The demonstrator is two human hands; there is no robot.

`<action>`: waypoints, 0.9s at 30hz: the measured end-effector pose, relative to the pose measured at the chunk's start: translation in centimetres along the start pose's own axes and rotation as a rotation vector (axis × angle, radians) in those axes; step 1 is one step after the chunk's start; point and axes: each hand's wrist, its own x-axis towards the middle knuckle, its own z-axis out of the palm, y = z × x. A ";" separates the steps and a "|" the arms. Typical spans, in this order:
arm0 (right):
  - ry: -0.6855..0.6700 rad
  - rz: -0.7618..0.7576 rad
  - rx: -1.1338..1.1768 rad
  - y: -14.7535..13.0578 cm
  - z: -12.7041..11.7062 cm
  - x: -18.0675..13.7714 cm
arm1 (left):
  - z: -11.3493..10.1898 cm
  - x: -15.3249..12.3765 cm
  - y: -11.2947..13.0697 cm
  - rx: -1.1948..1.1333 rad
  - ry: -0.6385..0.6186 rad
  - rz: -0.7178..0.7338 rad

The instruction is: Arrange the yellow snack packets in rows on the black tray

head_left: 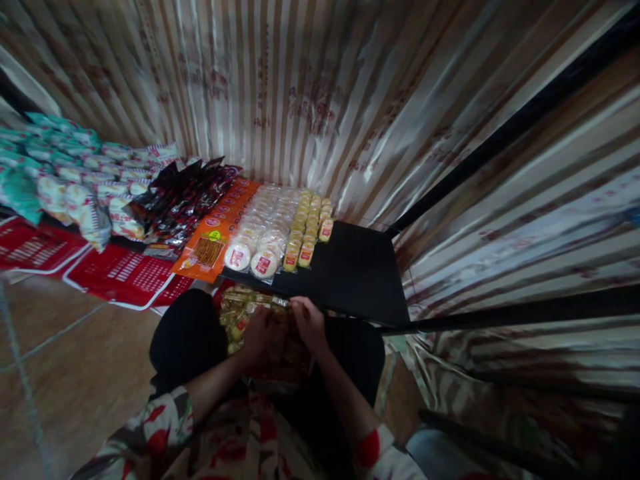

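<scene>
Between my knees sits a red-edged container or bag filled with small yellow wrapped snack packs point(233, 313). My left hand point(260, 337) is down among these packs, its fingers curled and in shadow, so what they grip is hidden. On the other side of the packs, my right hand point(309, 323) has its fingers bent together, with the fingertips at a small wrapped snack pack point(280, 302). Ahead of my hands, similar yellow packs point(299, 250) stand in rows on a black shelf point(357, 267). Beside them are rows of round white wrapped crackers point(264, 262).
Left along the shelf lie orange snack bags point(205, 250), dark shiny packets point(180, 203), white bags point(87, 207) and green bags point(23, 187). Red printed sheets point(125, 273) hang at the front edge. Black poles point(475, 147) slant at the right, before a striped curtain point(300, 87).
</scene>
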 end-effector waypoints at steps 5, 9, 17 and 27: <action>-0.255 0.057 -0.227 2.7 4.2 -2.4 | -1.2 2.1 -2.8 0.404 0.053 -0.158; -0.342 0.196 -0.276 4.8 6.4 -2.3 | -1.3 3.2 -3.4 0.455 -0.040 -0.267; -0.253 0.302 -0.108 7.3 7.1 -1.8 | -0.5 3.4 -3.8 0.380 -0.009 -0.280; -0.198 0.222 -0.103 5.0 5.9 -1.6 | -2.3 2.1 -3.1 0.088 0.106 -0.144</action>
